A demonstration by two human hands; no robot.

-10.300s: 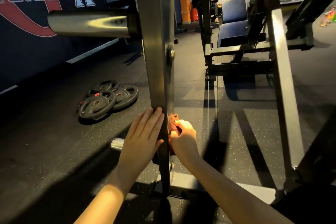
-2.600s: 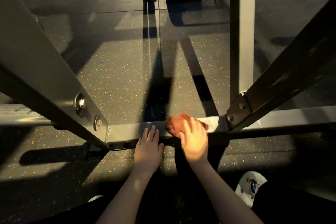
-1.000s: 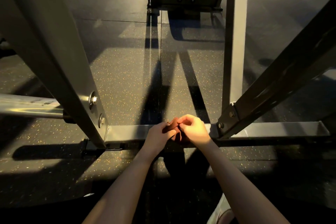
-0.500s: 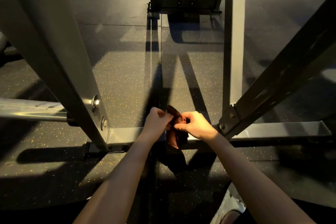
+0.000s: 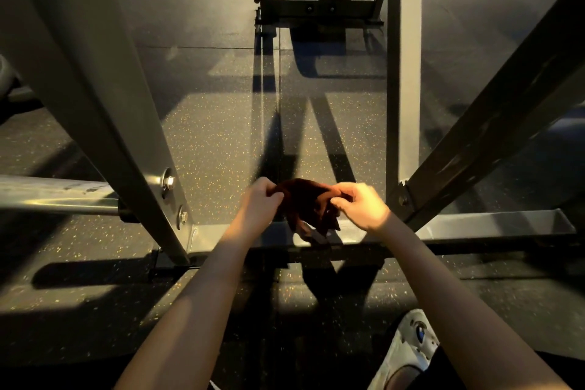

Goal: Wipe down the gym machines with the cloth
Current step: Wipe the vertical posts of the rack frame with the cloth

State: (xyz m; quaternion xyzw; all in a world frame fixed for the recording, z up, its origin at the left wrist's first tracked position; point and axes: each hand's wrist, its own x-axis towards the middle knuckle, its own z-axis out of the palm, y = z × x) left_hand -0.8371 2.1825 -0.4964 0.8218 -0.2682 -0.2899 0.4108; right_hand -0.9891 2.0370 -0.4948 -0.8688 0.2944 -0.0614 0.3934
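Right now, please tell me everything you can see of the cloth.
The cloth is dark reddish-brown, soft and crumpled. The left hand pinches its left edge, the right hand its right edge, so it hangs between them. Its loose lower folds droop over the grey base bar; whether they touch it is unclear.

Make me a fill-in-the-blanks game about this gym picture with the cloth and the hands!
1. The left hand and the right hand ____ pinch the cloth.
2. The slanted post on the left has ____ shiny bolts near its foot.
3. The shoe at the bottom edge is ____.

Missing words: both; two; white.
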